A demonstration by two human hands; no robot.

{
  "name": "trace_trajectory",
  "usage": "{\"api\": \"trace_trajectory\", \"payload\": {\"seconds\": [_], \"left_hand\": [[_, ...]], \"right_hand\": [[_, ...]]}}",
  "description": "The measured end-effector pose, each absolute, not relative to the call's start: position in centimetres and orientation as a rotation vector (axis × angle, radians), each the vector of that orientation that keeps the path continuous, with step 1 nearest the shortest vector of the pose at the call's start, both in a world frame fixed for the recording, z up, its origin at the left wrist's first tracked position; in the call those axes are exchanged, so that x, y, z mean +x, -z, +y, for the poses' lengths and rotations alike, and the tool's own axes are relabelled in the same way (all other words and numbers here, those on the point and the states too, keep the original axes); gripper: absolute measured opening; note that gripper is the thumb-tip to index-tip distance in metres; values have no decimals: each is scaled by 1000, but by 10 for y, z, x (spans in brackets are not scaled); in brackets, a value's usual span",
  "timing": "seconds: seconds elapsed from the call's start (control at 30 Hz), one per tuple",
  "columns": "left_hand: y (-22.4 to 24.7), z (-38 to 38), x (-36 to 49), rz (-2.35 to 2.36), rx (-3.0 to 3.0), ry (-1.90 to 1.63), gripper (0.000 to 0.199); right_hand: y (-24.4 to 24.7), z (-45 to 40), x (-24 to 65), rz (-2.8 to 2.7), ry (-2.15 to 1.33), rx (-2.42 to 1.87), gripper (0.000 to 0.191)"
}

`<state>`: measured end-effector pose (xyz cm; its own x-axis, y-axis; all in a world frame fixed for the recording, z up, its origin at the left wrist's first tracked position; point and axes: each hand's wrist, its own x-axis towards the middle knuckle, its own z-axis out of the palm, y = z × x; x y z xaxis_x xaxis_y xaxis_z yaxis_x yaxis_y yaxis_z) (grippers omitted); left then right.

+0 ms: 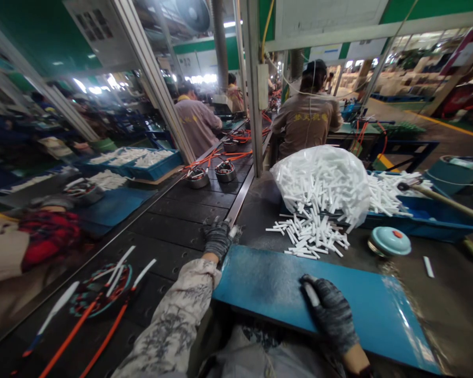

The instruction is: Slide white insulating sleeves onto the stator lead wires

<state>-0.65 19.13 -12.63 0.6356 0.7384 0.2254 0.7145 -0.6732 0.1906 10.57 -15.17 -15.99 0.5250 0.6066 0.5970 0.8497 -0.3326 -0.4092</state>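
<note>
White tube [311, 294] in the curled, gloved right hand [333, 310].

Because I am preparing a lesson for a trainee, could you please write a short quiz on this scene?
1. True or false: the right hand holds a white tube.
2. Which hand is nearer the metal rail? A: the right. B: the left.
3. Fill in: many loose white tubes lie in front of the clear plastic ____.

Key: 1, true; 2, B, the left hand; 3, bag.
</note>
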Motion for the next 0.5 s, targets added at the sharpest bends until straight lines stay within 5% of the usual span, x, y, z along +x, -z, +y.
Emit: {"api": "trace_trajectory", "payload": {"seconds": [0.3, 0.5], "left_hand": [[133, 195, -11, 1134, 2831, -761, 49], [128, 195, -10, 1126, 2803, -609, 50]], "right_hand": [[162, -153, 105, -1170, 417, -2075, 33], [162, -153, 105, -1171, 385, -2085, 35]]}}
